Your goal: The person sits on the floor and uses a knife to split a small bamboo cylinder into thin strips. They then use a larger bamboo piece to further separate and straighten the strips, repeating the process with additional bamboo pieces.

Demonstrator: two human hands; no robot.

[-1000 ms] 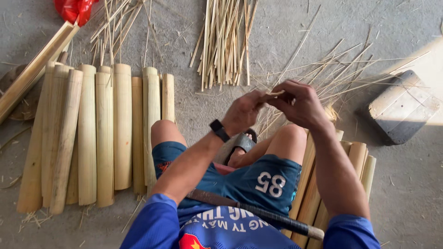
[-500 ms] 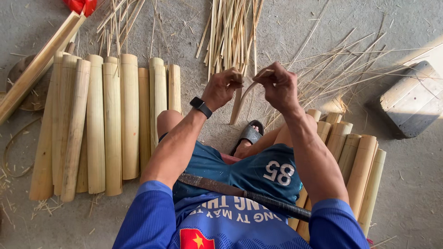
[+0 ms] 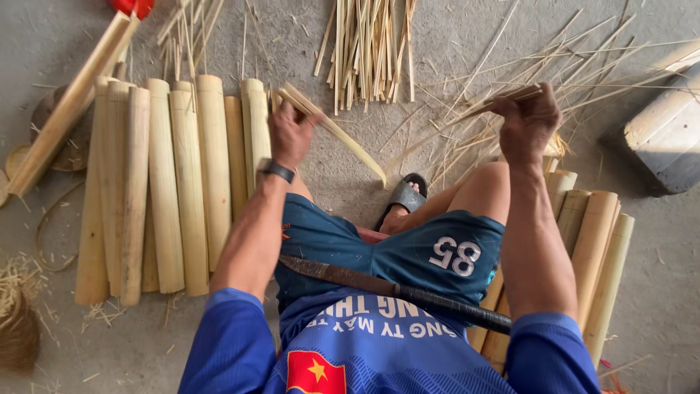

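My left hand (image 3: pixel 290 131) grips one half of a split bamboo strip (image 3: pixel 343 135), which curves down and to the right toward my sandal. My right hand (image 3: pixel 526 124) grips the other bamboo strip (image 3: pixel 467 113), held out to the right above my knee. The two hands are wide apart. A long dark machete (image 3: pixel 386 288) lies across my lap. I sit on the ground in blue shorts and a blue shirt, with a black watch on my left wrist.
A row of thick pale bamboo sections (image 3: pixel 168 182) lies on the left, and more bamboo sections (image 3: pixel 590 255) lie under my right leg. A bundle of thin splints (image 3: pixel 372 47) lies ahead. Loose slivers (image 3: pixel 583 69) spread at the right beside a grey block (image 3: pixel 667 138).
My hands were together in front of me on one bamboo piece. They have pulled apart, left hand to the left and right hand to the right, each with a strip.
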